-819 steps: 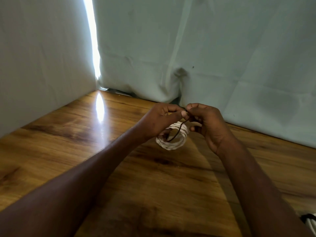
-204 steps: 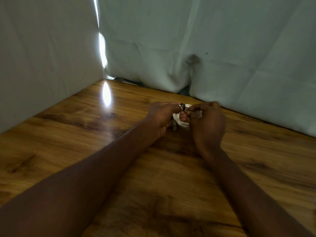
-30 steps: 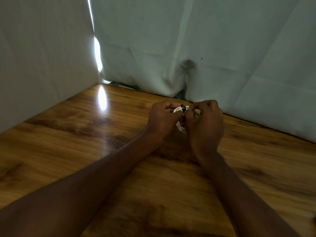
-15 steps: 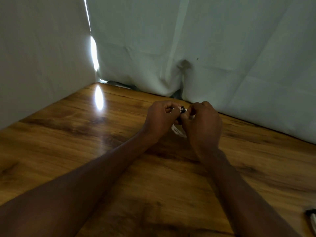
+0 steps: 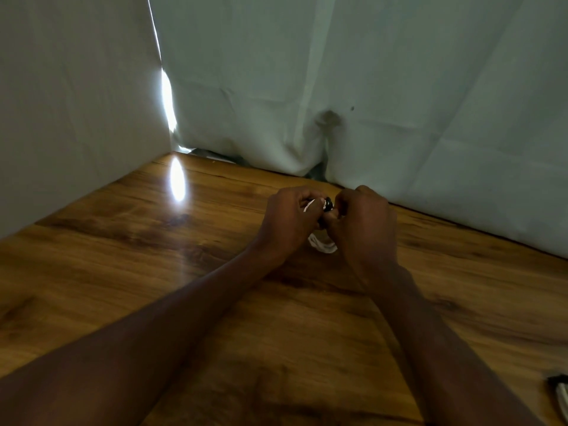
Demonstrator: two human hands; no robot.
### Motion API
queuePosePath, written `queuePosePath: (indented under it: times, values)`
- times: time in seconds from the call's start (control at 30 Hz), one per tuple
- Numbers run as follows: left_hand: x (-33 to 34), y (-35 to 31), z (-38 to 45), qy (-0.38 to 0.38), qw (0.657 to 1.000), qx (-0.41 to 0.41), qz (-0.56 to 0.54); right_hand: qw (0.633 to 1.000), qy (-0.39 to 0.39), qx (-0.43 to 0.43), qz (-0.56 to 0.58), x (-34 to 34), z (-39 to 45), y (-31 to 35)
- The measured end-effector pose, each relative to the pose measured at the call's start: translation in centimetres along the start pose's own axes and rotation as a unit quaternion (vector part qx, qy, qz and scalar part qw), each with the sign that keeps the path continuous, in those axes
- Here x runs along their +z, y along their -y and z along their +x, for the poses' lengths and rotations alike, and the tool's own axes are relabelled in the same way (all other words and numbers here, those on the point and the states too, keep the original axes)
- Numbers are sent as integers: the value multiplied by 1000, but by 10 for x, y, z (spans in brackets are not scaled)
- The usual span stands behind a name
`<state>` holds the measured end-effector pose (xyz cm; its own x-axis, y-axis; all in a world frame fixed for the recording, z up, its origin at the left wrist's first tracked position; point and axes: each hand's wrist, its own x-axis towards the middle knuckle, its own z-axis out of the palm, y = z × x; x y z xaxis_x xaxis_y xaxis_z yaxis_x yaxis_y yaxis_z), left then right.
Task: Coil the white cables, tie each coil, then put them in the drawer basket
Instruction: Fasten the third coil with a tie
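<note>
Both hands, left hand (image 5: 290, 219) and right hand (image 5: 362, 224), pinch a white cable coil (image 5: 321, 244) above a glossy wooden table (image 5: 184, 272); pale cloth walls (image 5: 399, 87) surround it.

The wooden bench (image 5: 129, 272) has lots of bare room on the left and in front of the arms. White sheets (image 5: 399, 87) wall off the back and left side. A tied white cable (image 5: 561, 395) lies at the right edge.

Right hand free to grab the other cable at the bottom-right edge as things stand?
Probably not yet. The right hand and left hand both pinch the black tie on the white coil. The path over the table to the second cable looks unobstructed once it lets go.
</note>
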<state>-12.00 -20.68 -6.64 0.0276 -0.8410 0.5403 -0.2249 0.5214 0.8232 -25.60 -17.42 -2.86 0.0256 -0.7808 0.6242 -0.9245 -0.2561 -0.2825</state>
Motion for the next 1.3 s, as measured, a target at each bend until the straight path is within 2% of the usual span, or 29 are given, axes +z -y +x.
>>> queuePosePath:
  times: [0.23, 0.5, 0.63, 0.73, 0.8, 0.9, 1.03, 1.3]
  values:
    - [2, -3, -2, -6, 1000, 7, 10, 1000, -6, 26, -12, 1, 0, 2]
    - [3, 1, 1, -5, 1000, -12, -17, 1000, -30, -6, -2, 5, -3, 2]
    - [2, 0, 2, -6, 998, -38, -51, 997, -56, 15, 43, 10, -3, -1]
    - [-1, -1, 2, -18, 994, -72, -79, 985, -82, 51, 141, 15, -4, -4]
    - [-4, -1, 4, -43, 987, -108, -111, 974, -90, 69, 195, 18, -5, -4]
    - [-7, 2, 6, -87, 979, -158, -99, 963, -74, 71, 249, 23, -3, -4]
    - [-10, 5, 8, -109, 971, -192, -89, 965, -28, 31, 260, 27, -3, -5]
    - [-4, -1, 4, -86, 975, -187, -88, 963, -92, 39, 249, 25, -6, -2]
